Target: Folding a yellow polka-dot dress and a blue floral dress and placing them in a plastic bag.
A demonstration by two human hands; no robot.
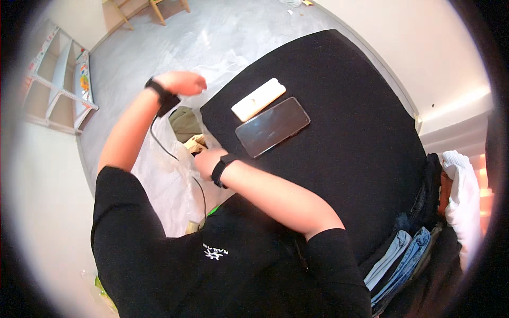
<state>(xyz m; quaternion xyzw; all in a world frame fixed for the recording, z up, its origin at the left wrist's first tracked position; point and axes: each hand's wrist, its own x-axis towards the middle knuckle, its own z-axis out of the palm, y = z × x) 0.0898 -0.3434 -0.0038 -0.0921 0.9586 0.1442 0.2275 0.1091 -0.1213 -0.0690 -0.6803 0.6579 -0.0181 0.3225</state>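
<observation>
My left hand (183, 83) is raised at the far left, off the black surface's edge. Its fingers are curled and a little blurred; whether anything thin lies in them does not show. Lower down and nearer my body, my right hand (208, 161) is closed at the gathered edge of a clear plastic bag (164, 193), its fingertips partly hidden. Beside the bag's film lie an olive-green cloth (185, 124) and a beige cloth (196, 143). A thin black cable (161, 142) runs down from the black band on my left wrist.
On the black-covered surface (339, 122) lie a dark smartphone (273, 127) and a long white case-like object (259, 99). Folded jeans (408, 259) and a white garment (460, 196) are at the right. A white shelf unit (61, 79) stands far left; wooden legs (157, 11) show at the back.
</observation>
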